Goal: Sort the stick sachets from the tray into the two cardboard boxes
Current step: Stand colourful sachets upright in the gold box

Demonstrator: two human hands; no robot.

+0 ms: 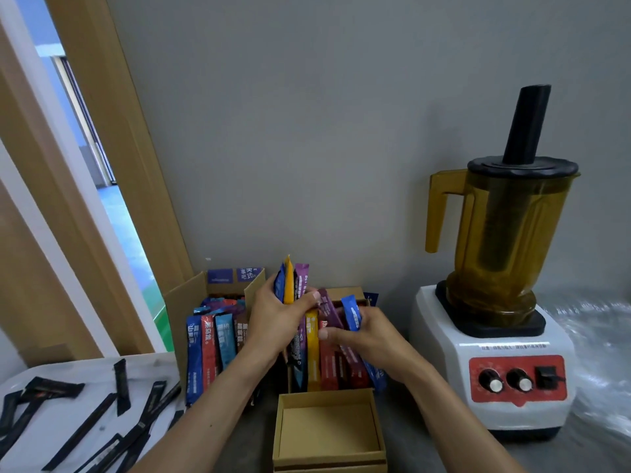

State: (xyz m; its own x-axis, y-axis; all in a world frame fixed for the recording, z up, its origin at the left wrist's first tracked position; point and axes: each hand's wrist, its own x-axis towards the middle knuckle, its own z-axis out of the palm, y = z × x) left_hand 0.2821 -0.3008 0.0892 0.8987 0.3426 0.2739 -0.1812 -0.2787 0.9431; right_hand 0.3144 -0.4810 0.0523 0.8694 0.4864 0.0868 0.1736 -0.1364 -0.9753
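Against grey wall, left hand (278,315) clasps upright sachets (289,283); right hand (363,331) pinches blue sachet (351,315).

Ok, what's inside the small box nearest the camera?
The small cardboard box shows only its bare tan floor; no sachets visible. Its near edge is cut off by the frame.

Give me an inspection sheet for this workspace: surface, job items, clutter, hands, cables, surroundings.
Surface: grey counter; crinkled clear film at right.
Job's things: white tray with black stick sachets; left cardboard box packed with coloured sachets; right cardboard box also holding upright sachets.
Clutter: small cardboard box, nothing seen inside; blender with amber jug.
Hands: left hand grips a blue, orange and purple bunch; right hand holds a blue sachet.
Cables: nothing seen.
Surroundings: grey wall, wooden door frame, window.
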